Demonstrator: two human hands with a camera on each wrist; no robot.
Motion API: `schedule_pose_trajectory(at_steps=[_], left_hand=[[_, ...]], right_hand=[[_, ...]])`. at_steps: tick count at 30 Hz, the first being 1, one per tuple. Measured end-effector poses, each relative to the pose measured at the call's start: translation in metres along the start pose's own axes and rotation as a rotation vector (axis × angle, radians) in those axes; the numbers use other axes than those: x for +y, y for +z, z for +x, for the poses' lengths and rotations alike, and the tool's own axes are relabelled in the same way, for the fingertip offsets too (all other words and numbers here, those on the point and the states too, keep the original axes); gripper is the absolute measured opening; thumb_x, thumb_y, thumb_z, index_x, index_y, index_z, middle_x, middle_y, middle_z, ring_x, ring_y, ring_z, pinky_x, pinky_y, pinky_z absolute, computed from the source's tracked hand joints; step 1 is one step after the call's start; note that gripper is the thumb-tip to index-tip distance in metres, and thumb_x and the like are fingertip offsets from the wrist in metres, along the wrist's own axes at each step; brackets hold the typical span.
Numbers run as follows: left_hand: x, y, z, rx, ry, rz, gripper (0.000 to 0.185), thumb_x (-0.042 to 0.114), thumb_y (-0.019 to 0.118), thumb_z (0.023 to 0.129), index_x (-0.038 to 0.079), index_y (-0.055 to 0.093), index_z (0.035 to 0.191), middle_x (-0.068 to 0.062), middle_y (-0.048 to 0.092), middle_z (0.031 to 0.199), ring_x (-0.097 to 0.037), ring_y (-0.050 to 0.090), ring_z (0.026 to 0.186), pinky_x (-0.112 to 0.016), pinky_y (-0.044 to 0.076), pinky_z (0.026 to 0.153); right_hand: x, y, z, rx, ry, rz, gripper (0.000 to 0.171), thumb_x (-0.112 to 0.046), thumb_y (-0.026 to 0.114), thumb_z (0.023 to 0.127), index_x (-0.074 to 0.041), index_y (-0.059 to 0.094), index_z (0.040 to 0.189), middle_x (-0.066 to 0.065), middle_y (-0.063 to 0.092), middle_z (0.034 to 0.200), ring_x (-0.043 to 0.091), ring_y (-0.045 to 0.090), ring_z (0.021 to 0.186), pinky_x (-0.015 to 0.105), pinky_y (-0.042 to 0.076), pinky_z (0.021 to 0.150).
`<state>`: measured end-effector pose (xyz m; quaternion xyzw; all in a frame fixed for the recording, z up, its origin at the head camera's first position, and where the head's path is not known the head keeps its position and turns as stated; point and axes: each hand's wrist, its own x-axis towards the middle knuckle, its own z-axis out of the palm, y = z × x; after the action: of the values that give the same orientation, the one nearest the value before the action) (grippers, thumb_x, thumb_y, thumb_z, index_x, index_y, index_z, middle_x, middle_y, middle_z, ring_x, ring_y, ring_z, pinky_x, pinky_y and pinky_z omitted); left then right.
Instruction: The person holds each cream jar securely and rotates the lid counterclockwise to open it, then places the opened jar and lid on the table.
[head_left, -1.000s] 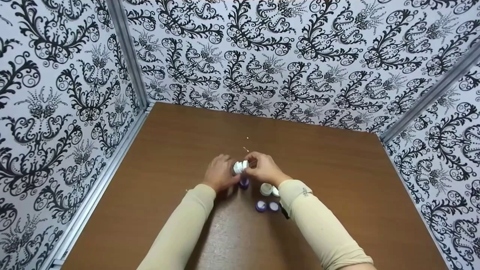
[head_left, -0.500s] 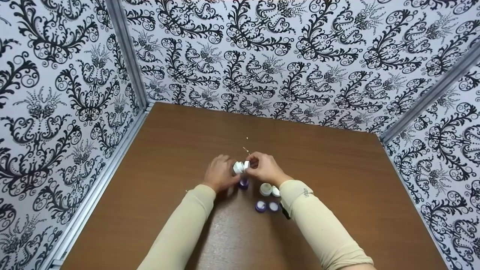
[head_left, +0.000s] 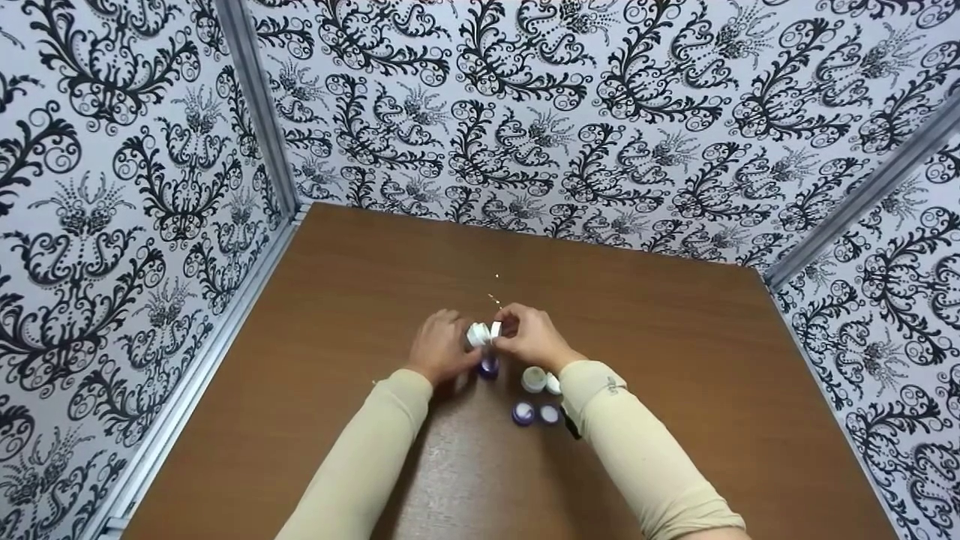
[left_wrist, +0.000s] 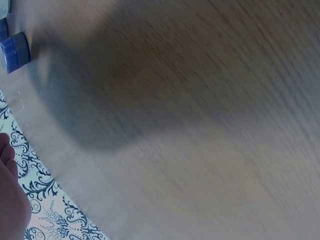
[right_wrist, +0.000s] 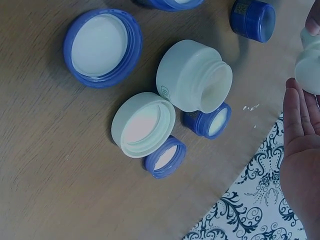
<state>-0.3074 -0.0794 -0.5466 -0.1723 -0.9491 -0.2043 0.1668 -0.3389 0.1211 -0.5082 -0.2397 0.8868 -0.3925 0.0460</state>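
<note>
My left hand (head_left: 442, 345) grips a small white jar (head_left: 478, 334) near the middle of the table, its side facing the right hand. Across a narrow gap, my right hand (head_left: 529, 334) pinches a white lid (head_left: 496, 331) between thumb and fingers. Just below them stands a small purple-blue jar (head_left: 488, 367). In the right wrist view a white piece sits at the right edge beside the fingers. The left wrist view shows only part of the left hand (left_wrist: 12, 195); what it holds is out of that view.
By the right forearm an open white jar (right_wrist: 190, 75) lies beside its white lid (right_wrist: 142, 125). Around them are a small blue jar (right_wrist: 207, 120), a small blue lid (right_wrist: 165, 157) and a larger round blue piece (right_wrist: 102, 47). White crumbs (head_left: 495, 300) dot the table beyond the hands.
The white lid in my right hand has shifted slightly right, widening the gap to the white jar. The left hand and the things on the table stay put.
</note>
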Motion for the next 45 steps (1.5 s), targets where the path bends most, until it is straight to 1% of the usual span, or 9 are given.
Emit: schedule_pose_trajectory(at_steps=[5, 7, 12, 14, 20, 31, 35, 40, 45], left_hand=[[-0.001, 0.001, 0.000, -0.021, -0.016, 0.013, 0.046, 0.046, 0.074, 0.078, 0.007, 0.073, 0.102, -0.012, 0.068, 0.110, -0.036, 0.060, 0.112, -0.045, 0.042, 0.102], [-0.002, 0.002, 0.000, -0.002, 0.005, 0.014, 0.044, 0.044, 0.074, 0.078, 0.007, 0.073, 0.101, -0.011, 0.068, 0.107, -0.034, 0.061, 0.109, -0.044, 0.043, 0.100], [-0.005, 0.006, 0.000, 0.049, 0.054, 0.013, 0.039, 0.039, 0.074, 0.077, 0.007, 0.073, 0.098, -0.008, 0.070, 0.100, -0.029, 0.062, 0.101, -0.042, 0.046, 0.095], [-0.006, 0.007, 0.000, 0.049, 0.051, 0.013, 0.039, 0.040, 0.074, 0.077, 0.007, 0.073, 0.098, -0.008, 0.070, 0.099, -0.029, 0.062, 0.100, -0.042, 0.047, 0.093], [-0.006, 0.008, -0.002, 0.049, 0.036, 0.010, 0.037, 0.041, 0.075, 0.076, 0.009, 0.073, 0.095, -0.007, 0.068, 0.097, -0.027, 0.062, 0.096, -0.042, 0.049, 0.088], [-0.007, 0.007, -0.003, 0.041, 0.025, 0.011, 0.038, 0.043, 0.075, 0.078, 0.009, 0.072, 0.094, -0.008, 0.068, 0.095, -0.030, 0.062, 0.094, -0.043, 0.048, 0.089], [-0.009, 0.007, -0.003, 0.022, 0.013, 0.005, 0.039, 0.044, 0.074, 0.079, 0.008, 0.072, 0.095, -0.008, 0.068, 0.096, -0.030, 0.062, 0.096, -0.042, 0.046, 0.093], [-0.012, 0.008, -0.004, 0.008, -0.008, -0.008, 0.036, 0.041, 0.073, 0.077, 0.009, 0.074, 0.095, -0.007, 0.068, 0.095, -0.028, 0.061, 0.096, -0.040, 0.045, 0.094], [-0.013, 0.009, -0.006, 0.015, -0.011, -0.026, 0.036, 0.039, 0.074, 0.076, 0.009, 0.075, 0.096, -0.007, 0.067, 0.096, -0.029, 0.061, 0.096, -0.040, 0.045, 0.095]], right_hand=[[0.003, 0.001, 0.001, -0.002, 0.007, -0.017, 0.030, -0.010, 0.077, 0.077, -0.003, 0.067, 0.104, 0.008, 0.072, 0.094, 0.027, 0.070, 0.090, 0.034, 0.055, 0.079], [0.004, 0.001, 0.002, -0.004, 0.013, -0.030, 0.029, -0.010, 0.077, 0.077, -0.004, 0.067, 0.104, 0.009, 0.072, 0.095, 0.028, 0.070, 0.091, 0.035, 0.055, 0.079], [0.006, 0.002, 0.003, 0.002, 0.018, -0.061, 0.029, -0.011, 0.078, 0.077, -0.005, 0.068, 0.104, 0.006, 0.072, 0.093, 0.020, 0.070, 0.088, 0.032, 0.055, 0.078], [0.007, 0.003, 0.003, 0.010, 0.015, -0.070, 0.028, -0.011, 0.078, 0.076, -0.005, 0.069, 0.103, 0.003, 0.072, 0.091, 0.016, 0.069, 0.085, 0.031, 0.055, 0.077], [0.009, 0.005, 0.005, 0.021, 0.033, -0.074, 0.028, -0.009, 0.079, 0.076, -0.005, 0.069, 0.102, 0.004, 0.072, 0.091, 0.019, 0.069, 0.085, 0.033, 0.055, 0.077], [0.012, 0.009, 0.009, 0.014, 0.056, -0.119, 0.029, -0.010, 0.081, 0.077, -0.004, 0.069, 0.103, 0.008, 0.072, 0.092, 0.020, 0.068, 0.085, 0.033, 0.054, 0.078], [0.012, 0.010, 0.012, 0.014, 0.067, -0.143, 0.029, -0.012, 0.082, 0.076, -0.005, 0.069, 0.101, 0.009, 0.072, 0.092, 0.021, 0.067, 0.084, 0.035, 0.054, 0.078], [0.013, 0.013, 0.014, 0.015, 0.081, -0.194, 0.030, -0.014, 0.080, 0.075, -0.005, 0.068, 0.101, 0.008, 0.071, 0.091, 0.020, 0.065, 0.082, 0.036, 0.053, 0.078], [0.017, 0.017, 0.017, 0.018, 0.092, -0.208, 0.031, -0.014, 0.081, 0.073, -0.006, 0.068, 0.100, 0.006, 0.070, 0.088, 0.019, 0.064, 0.081, 0.036, 0.052, 0.078]])
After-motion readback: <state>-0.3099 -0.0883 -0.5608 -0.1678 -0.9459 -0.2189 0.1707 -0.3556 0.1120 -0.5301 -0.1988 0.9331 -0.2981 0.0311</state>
